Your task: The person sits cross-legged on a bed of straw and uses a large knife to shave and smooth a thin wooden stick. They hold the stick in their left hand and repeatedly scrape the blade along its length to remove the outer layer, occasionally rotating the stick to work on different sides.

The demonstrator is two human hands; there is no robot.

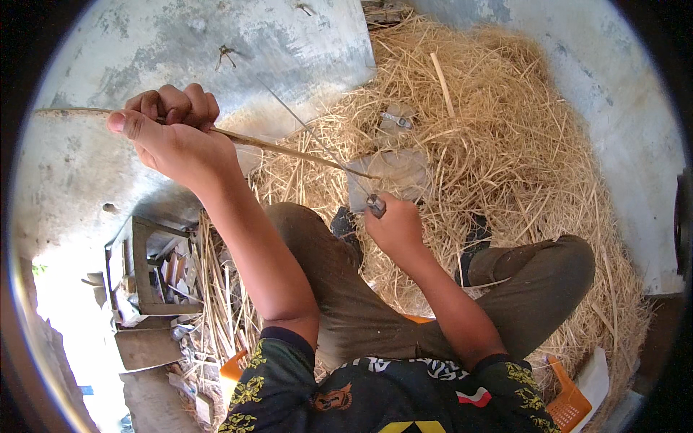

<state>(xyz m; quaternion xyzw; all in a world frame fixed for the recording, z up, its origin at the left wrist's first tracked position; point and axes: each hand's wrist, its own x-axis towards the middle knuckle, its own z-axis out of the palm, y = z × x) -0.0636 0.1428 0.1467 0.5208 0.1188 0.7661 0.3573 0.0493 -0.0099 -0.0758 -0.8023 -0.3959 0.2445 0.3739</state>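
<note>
My left hand (pixel 177 133) is raised at the upper left, its fingers closed round a long thin stick, perhaps bamboo or cane (pixel 289 150). One end of the stick runs off to the left; the other slants down to the right, toward my right hand. My right hand (pixel 397 229) is wrapped round the handle of a long, thin-bladed knife (pixel 312 132), the blade pointing up and left. In this view blade and stick cross close to the handle; whether they touch I cannot tell. Beneath them, a flat grey slab (pixel 393 173) lies between my feet.
Pale shavings (pixel 520 137) cover the floor in a deep heap. A small grey block (pixel 397 119) with a metal-looking item on it lies beyond the slab. To the left stand a wooden frame box (pixel 144 267) and loose strips (pixel 220 296). Worn walls (pixel 289 43) enclose the far side.
</note>
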